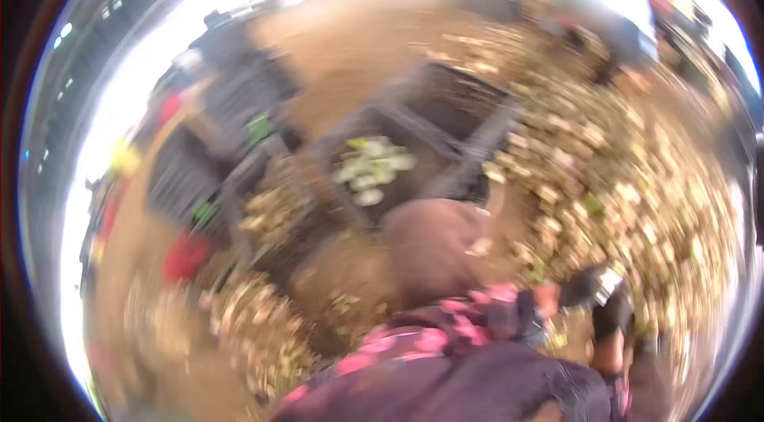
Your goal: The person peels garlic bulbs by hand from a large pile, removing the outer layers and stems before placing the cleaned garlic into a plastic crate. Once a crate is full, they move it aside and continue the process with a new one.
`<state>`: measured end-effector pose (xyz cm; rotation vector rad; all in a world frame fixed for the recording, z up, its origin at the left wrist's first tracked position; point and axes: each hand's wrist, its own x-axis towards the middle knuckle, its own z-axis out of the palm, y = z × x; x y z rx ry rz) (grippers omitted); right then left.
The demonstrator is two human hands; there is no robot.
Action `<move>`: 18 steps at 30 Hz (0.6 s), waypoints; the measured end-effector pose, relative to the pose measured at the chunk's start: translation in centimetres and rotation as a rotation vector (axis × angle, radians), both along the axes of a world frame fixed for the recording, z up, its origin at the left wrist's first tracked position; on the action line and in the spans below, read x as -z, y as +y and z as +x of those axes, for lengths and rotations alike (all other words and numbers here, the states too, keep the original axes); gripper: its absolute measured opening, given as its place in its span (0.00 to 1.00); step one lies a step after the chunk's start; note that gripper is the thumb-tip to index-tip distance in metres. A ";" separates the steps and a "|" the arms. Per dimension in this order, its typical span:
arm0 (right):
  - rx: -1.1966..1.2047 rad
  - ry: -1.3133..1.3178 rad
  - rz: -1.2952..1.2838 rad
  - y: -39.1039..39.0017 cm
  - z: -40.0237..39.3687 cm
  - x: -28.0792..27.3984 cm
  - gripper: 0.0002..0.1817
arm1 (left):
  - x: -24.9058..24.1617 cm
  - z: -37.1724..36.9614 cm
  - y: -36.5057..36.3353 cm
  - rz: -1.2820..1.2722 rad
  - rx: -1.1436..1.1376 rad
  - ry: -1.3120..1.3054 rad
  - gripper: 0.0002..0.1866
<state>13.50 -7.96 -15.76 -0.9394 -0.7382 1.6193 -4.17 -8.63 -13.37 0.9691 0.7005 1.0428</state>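
Observation:
The view is smeared by motion. My left hand [583, 287], in a dark glove, reaches in from the pink-patterned sleeve at the lower right. Just beside it is my right hand [612, 315], also dark-gloved, with its wrist below. A small whitish, shiny thing [608, 283] shows at the two hands; what it is and which hand holds it cannot be made out. The fingers of both hands are too blurred to read. Around and beyond them spreads a large heap of pale, cut-looking pieces [637, 207].
A dark crate [330, 163] holds pale green-white pieces, with another dark crate [458, 100] beside it. At the left are more crates, one with yellowish pieces [274, 211], and a red object [187, 256]. A rounded brown shape [436, 251] sits at centre. People appear blurred at upper right.

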 end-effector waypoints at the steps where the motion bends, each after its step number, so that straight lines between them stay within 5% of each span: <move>1: 0.068 0.014 -0.055 -0.5 -0.6 -0.1 0.18 | -0.5 -0.4 -0.7 0.045 0.028 0.065 0.20; 5: 0.191 -0.543 0.174 -0.9 -3.4 -1.8 0.16 | -3.0 -1.5 1.1 0.048 0.147 -0.015 0.23; 7: -0.035 0.210 -0.173 -1.5 -4.2 -7.7 0.21 | -4.4 -1.3 1.3 -0.281 0.251 -0.445 0.23; 9: 0.028 0.406 -0.133 -1.6 -4.4 -7.0 0.25 | -3.9 -1.7 1.0 -0.284 0.183 -0.339 0.20; 11: 0.088 0.369 -0.099 -1.6 -4.4 -7.8 0.20 | -3.7 -2.1 1.5 0.342 0.031 0.406 0.14; 12: 0.149 0.237 -0.139 -1.9 -4.2 -8.0 0.20 | -4.8 -2.1 1.7 0.054 0.054 0.180 0.11; 13: 0.204 0.102 -0.173 -2.1 -4.0 -8.3 0.20 | -4.5 -1.7 1.8 0.052 0.057 0.174 0.11; 16: 0.117 -0.025 -0.092 -2.9 -3.7 -10.5 0.18 | -2.5 -0.9 1.6 0.687 -0.262 0.824 0.09; 18: 0.023 -0.036 0.020 -3.7 -4.1 -10.4 0.16 | -1.9 -0.7 1.8 0.482 0.008 1.219 0.15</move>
